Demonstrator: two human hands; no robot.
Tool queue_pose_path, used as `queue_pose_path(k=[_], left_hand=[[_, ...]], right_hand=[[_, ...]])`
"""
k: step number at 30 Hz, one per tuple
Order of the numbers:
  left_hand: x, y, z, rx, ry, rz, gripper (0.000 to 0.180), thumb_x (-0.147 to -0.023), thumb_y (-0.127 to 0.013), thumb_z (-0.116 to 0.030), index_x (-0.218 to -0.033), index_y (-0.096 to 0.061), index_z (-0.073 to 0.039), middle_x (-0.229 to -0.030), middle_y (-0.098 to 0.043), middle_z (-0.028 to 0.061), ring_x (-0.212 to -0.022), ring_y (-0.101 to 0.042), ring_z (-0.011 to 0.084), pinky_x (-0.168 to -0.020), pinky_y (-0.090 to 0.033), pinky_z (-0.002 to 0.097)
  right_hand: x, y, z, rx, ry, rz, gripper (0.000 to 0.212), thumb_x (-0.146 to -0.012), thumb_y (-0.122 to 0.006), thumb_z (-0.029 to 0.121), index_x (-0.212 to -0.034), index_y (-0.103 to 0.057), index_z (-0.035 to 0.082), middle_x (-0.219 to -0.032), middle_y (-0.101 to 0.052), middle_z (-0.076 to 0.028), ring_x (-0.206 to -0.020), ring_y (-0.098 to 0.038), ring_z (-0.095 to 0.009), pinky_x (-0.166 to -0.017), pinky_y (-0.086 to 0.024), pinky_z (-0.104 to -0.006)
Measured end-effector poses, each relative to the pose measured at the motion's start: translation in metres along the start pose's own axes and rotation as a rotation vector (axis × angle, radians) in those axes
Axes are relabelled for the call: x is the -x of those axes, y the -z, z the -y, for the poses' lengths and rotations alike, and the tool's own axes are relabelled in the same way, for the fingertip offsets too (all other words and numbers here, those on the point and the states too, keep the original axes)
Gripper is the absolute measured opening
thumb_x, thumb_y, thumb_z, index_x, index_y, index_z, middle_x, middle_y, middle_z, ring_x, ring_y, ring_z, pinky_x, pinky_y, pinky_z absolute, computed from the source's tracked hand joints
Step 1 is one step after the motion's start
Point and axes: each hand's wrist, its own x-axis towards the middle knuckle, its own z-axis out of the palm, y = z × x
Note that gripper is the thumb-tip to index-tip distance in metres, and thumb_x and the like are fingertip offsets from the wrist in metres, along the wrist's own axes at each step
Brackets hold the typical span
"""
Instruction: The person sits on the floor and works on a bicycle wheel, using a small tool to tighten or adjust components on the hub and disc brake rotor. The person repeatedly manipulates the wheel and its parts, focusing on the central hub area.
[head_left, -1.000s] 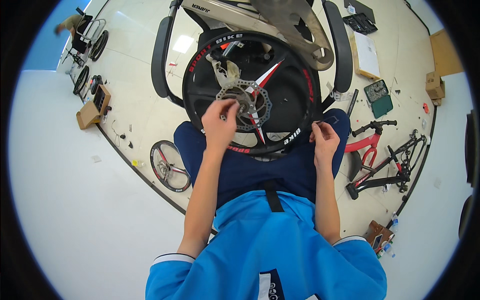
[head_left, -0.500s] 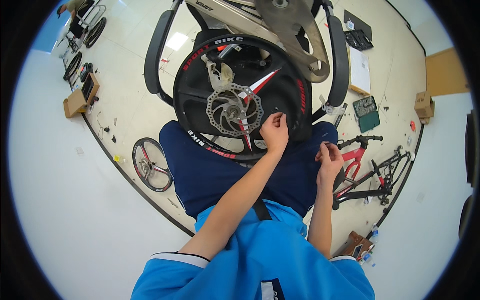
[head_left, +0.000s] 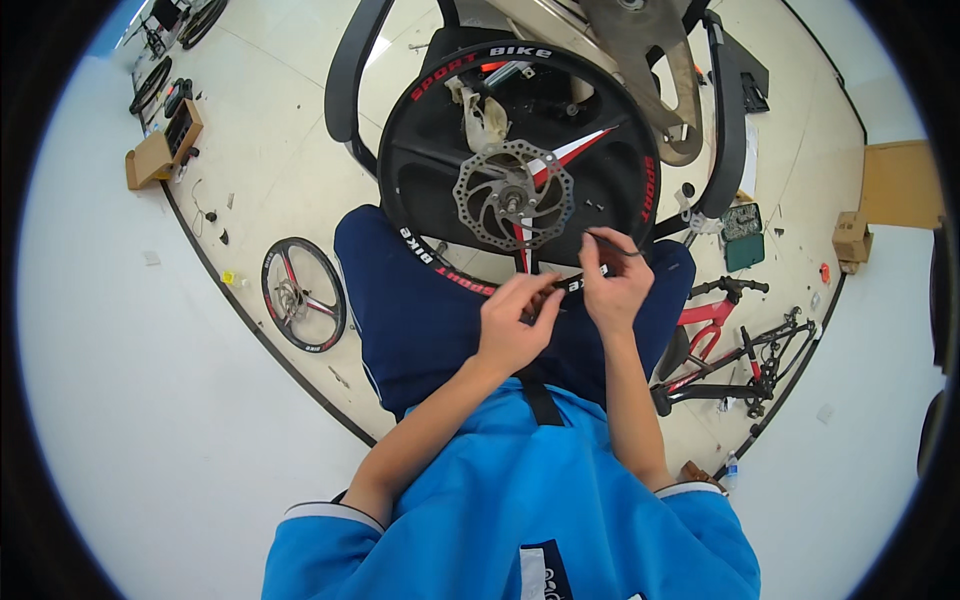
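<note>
Pinching a thin, dark, bent stick (head_left: 622, 249) in the bare right hand (head_left: 616, 288), with fingers nearly closed, at four o'clock from the round silver metal disc (head_left: 512, 203). Curling the bare left hand (head_left: 518, 316) at six o'clock, with thumb and fingertips close; too hidden to tell of any hold. Facing the big round black wheel (head_left: 395, 165), under the disc, at twelve o'clock from the dark blue trousers (head_left: 430, 310), with tiny dark bolts (head_left: 595, 206) at the disc's three o'clock.

Wide fisheye view from the head, downward, large wheel (head_left: 580, 148) near.
</note>
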Motion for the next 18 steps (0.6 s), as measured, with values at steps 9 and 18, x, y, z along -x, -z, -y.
queue_pose_path(k=[9, 18], left_hand=[[-0.062, 0.026, 0.002, -0.089, -0.336, -0.044, 0.029, -0.081, -0.079, 0.001, -0.11, -0.074, 0.0, -0.101, -0.071, 0.0111, -0.084, -0.07, 0.0238, -0.073, -0.057, 0.0311], [-0.063, 0.025, 0.007, -0.036, -0.325, -0.009, 0.028, -0.082, -0.076, 0.004, -0.11, -0.074, 0.001, -0.1, -0.07, 0.0122, -0.089, -0.07, 0.0269, -0.078, -0.057, 0.0334]], right_hand=[[-0.009, -0.042, 0.003, 0.207, 0.35, 0.108, 0.029, -0.075, -0.074, -0.006, -0.104, -0.073, -0.001, -0.09, -0.073, -0.012, -0.076, -0.073, -0.019, -0.069, -0.058, -0.029], [-0.015, -0.043, 0.01, 0.3, 0.478, 0.133, 0.027, -0.077, -0.074, -0.004, -0.104, -0.072, 0.0, -0.093, -0.074, -0.012, -0.079, -0.073, -0.021, -0.07, -0.058, -0.0299]])
